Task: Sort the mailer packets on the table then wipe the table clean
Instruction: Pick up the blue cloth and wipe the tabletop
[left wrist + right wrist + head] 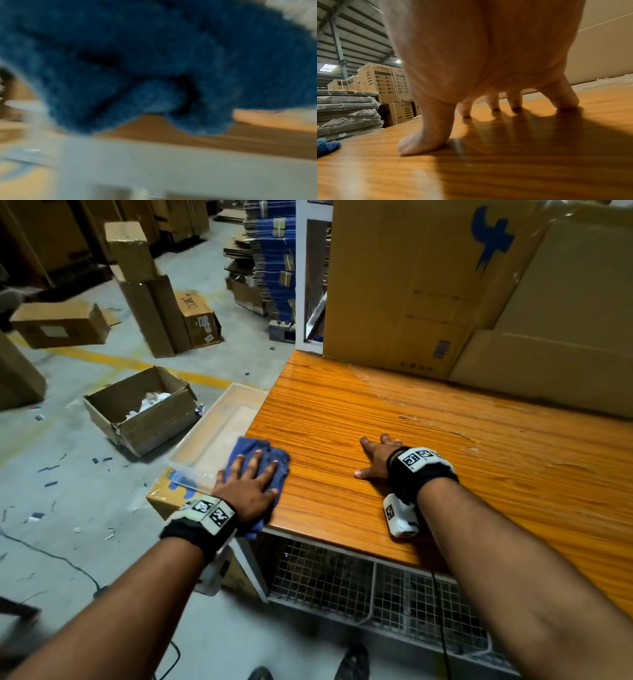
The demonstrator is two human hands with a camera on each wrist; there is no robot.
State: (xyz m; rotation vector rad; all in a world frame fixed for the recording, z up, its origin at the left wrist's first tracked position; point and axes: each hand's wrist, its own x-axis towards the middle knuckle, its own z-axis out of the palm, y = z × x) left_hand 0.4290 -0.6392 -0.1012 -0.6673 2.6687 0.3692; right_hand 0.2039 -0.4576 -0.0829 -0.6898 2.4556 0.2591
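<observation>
Cloth: our blue cloth [265, 455] lies bunched at the table's [394, 409] near-left corner, part hanging off the edge.
Left hand: our left hand [248, 486] presses it flat, fingers straight.
Right hand: our right hand [376, 455] braces on bare wood, fingers spread, holding nothing.
Handling: soft, light, likely to bunch; we keep the palm on its middle.
Packets: none in view.
</observation>
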